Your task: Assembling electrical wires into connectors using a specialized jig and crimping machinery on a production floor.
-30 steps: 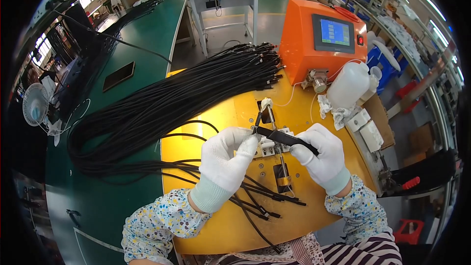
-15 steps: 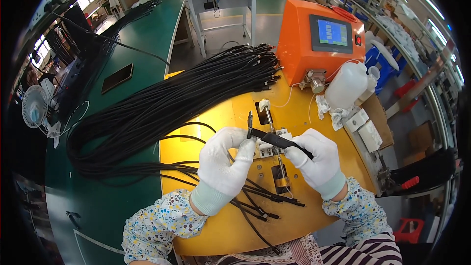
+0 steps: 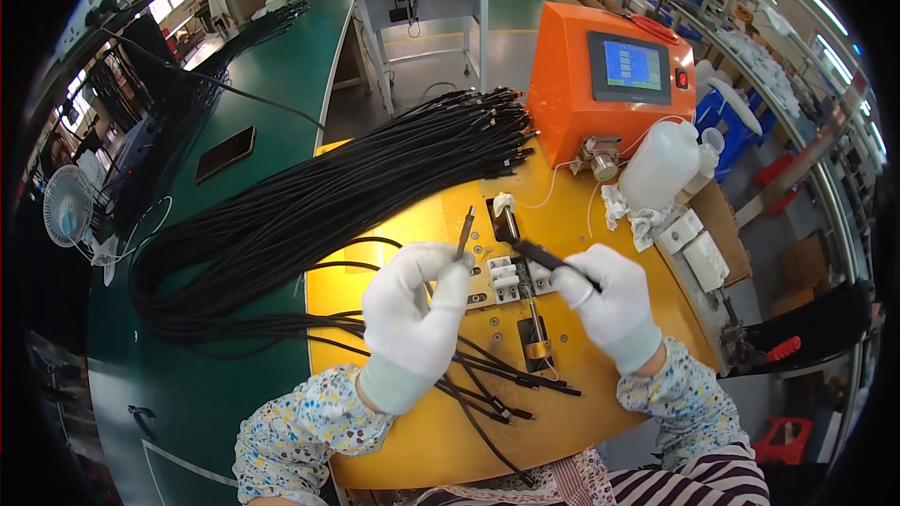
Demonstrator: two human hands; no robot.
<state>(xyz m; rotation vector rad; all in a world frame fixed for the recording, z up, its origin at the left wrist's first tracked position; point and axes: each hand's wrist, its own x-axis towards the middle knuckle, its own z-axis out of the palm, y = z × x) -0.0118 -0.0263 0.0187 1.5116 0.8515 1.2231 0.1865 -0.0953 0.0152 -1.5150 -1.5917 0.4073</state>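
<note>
My left hand (image 3: 412, 319), in a white glove, is closed on a black cable (image 3: 467, 228) near its tip, whose connector end points up between thumb and fingers. In my right hand (image 3: 611, 305), also gloved, is a slim black-handled tool (image 3: 544, 255). Its far end points toward the cable but stands apart from it; blur hides what kind of tip it has. Below both hands sits a metal fixture with white blocks (image 3: 503, 279) on the yellow work plate (image 3: 412, 454). Several loose black cables (image 3: 487, 370) lie under my left wrist.
A thick bundle of black cables (image 3: 309, 197) curves across the green table (image 3: 197, 394) onto the plate. Behind stands an orange machine (image 3: 562, 84) with a screen. A white plastic bottle (image 3: 661, 167) is at the right. A phone (image 3: 225, 153) lies at the left.
The tool has drawn away from the cable tip, a little to the right. My left hand has shifted slightly left and down, still gripping the cable.
</note>
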